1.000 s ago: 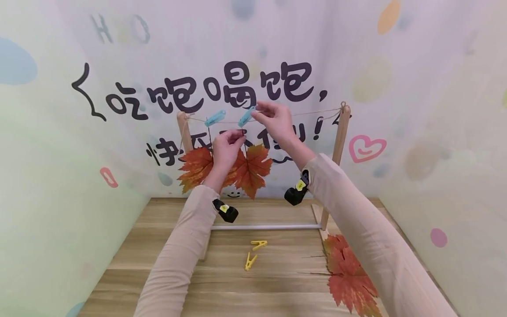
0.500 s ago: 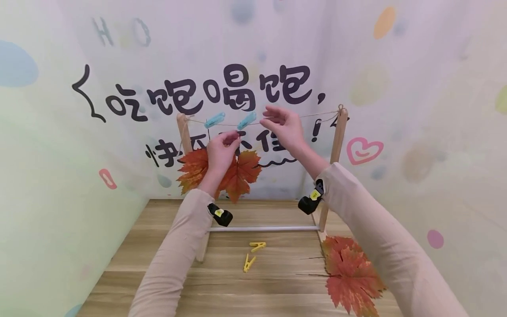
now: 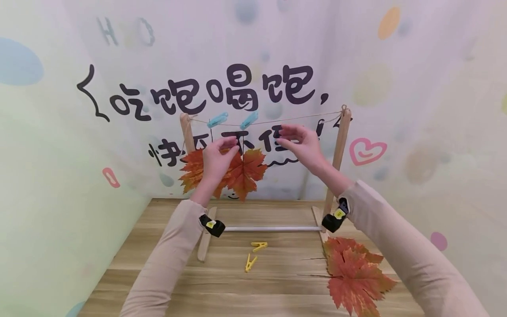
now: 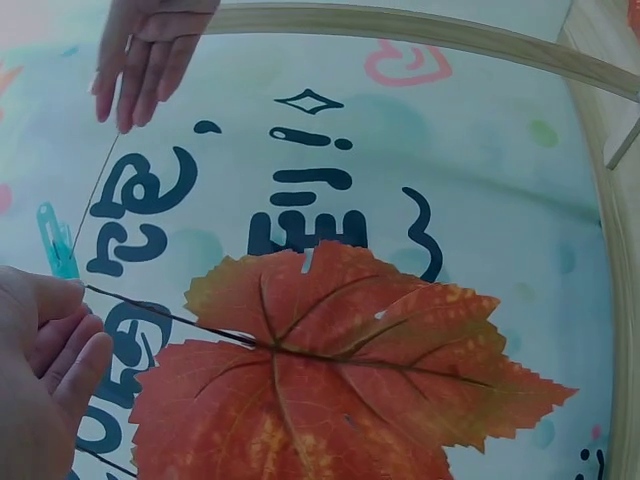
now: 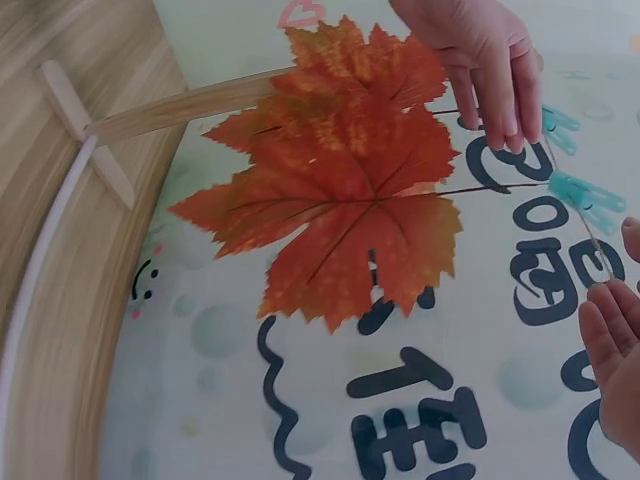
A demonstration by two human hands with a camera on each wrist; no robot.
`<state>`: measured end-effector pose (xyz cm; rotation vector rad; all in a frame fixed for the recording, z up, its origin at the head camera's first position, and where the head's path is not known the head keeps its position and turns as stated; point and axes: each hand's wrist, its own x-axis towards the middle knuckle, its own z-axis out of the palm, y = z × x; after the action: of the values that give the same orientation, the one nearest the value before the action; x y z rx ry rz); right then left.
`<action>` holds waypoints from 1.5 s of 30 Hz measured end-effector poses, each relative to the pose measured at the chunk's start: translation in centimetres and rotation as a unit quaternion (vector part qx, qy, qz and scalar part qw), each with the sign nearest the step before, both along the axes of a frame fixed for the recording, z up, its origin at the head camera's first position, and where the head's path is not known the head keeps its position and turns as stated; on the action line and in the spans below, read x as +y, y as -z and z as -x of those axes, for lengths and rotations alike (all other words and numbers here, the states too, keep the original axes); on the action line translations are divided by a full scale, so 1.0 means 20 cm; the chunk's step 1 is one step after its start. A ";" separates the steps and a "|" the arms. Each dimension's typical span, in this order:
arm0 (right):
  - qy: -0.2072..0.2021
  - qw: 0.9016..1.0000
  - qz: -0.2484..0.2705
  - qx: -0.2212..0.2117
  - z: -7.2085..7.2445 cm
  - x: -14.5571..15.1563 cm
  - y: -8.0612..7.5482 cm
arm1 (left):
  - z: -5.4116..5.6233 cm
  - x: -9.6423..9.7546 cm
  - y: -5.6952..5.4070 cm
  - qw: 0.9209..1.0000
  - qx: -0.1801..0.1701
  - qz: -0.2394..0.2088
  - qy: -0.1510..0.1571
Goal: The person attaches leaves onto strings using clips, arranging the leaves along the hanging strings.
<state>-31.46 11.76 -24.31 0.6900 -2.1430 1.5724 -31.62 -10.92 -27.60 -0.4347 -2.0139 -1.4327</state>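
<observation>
Two orange-red maple leaves hang by their stems from a thin string [image 3: 291, 118]. A blue clothespin [image 3: 218, 119] holds the left leaf [image 3: 192, 169], and a second blue clothespin [image 3: 249, 119] clips the stem of the right leaf [image 3: 251, 169]. My left hand [image 3: 217, 163] is just left of that stem, fingers loosely bent with nothing between them, and covers part of the left leaf. To the right, below the string, my right hand [image 3: 303, 145] is apart from the clothespins, its fingers and thumb spread. The right wrist view shows both blue clothespins [image 5: 585, 200] on the string.
Wooden posts [image 3: 338, 163] carry the string, with a white rod [image 3: 273, 228] joining their feet. Two yellow clothespins [image 3: 250, 263] lie on the wooden table [image 3: 222, 286]. Red maple leaves [image 3: 356, 277] lie at the table's right, under my right forearm. A printed curtain [image 3: 420, 88] stands behind.
My right hand has left the second blue clothespin and moved right and down. The left hand has let go of the right leaf's stem and drawn slightly left; the leaf hangs from its clothespin.
</observation>
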 end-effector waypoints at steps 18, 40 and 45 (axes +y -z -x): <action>0.005 0.995 -0.072 -0.071 -0.08 0.25 0.51 | -0.10 0.04 0.28 0.992 -0.070 0.034 0.100; -0.022 0.982 -0.119 -0.147 -0.24 0.56 1.11 | -0.15 0.04 0.79 0.978 -0.151 0.075 0.121; -0.027 0.977 -0.116 -0.176 -0.27 0.59 1.27 | -0.15 0.03 0.89 0.976 -0.162 0.080 0.121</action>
<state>-25.97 23.57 -49.61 0.5770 -2.6187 1.5828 -28.58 -10.30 -45.42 -0.5623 -2.4171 -1.5751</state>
